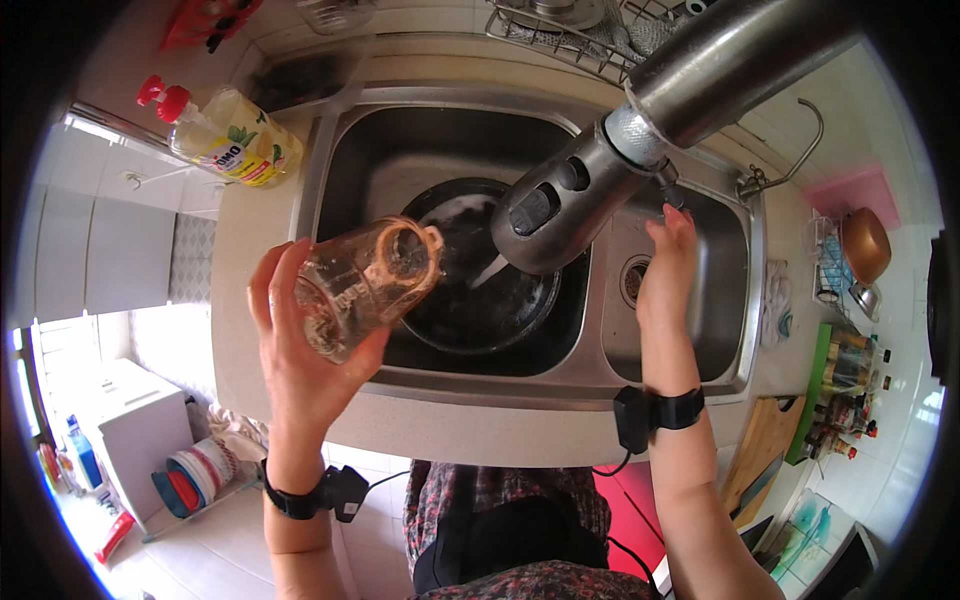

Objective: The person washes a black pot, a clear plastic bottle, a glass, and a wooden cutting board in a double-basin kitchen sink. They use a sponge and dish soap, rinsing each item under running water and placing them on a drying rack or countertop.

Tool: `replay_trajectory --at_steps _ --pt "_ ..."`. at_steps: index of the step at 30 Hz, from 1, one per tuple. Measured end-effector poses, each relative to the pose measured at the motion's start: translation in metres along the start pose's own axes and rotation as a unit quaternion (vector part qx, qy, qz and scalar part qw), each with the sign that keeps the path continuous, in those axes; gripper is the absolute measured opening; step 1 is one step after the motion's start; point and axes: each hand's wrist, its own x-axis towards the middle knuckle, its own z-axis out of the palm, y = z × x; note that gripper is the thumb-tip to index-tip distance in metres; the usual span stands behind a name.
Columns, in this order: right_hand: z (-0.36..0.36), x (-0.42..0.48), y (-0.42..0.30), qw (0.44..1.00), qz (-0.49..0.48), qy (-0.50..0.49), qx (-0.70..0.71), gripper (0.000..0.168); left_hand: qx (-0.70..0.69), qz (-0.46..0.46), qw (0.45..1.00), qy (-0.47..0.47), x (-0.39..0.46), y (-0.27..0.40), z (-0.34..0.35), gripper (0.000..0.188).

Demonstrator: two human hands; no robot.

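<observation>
My left hand (300, 330) grips a clear jar (337, 289) with an orange-tinted rim, tilted over the left sink basin (367, 161). Its mouth points to the right, and bits of wet residue cling inside. Below it in the basin sits a round dark pan (487, 330) with some suds and water. A thin stream of water (491, 270) runs from the metal faucet's pull-out head (562, 202) toward the pan. My right hand (670, 255) is raised over the smaller right basin (720, 300), fingertips at the faucet lever (670, 184); whether they grip it is unclear.
An OMO pump bottle (240, 142) stands left of the sink on the counter (251, 300). Behind the sink is a wire dish rack (555, 37). A thin curved tap (806, 142) rises at the back right. A wooden cutting board (765, 442) leans at the right.
</observation>
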Motion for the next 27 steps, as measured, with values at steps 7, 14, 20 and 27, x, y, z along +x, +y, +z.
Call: replay_trajectory --at_steps 7,14,20,27 --pt "0.004 0.003 -0.001 0.973 -0.149 -0.084 -0.157 0.036 0.128 0.051 0.990 -0.008 -0.001 0.001 -0.009 0.081" --pt "-0.001 -0.001 -0.014 0.980 -0.106 -0.121 -0.118 0.055 -0.003 0.003 1.000 -0.028 -0.008 0.007 0.011 0.083" --pt "-0.009 -0.078 -0.005 0.920 0.234 -0.297 0.106 0.070 -0.417 -0.211 0.882 -0.062 -0.028 0.006 0.032 0.082" --pt "-0.032 -0.105 -0.022 0.893 0.330 -0.269 0.148 0.089 -0.610 -0.435 0.657 -0.085 -0.039 0.042 0.073 0.058"
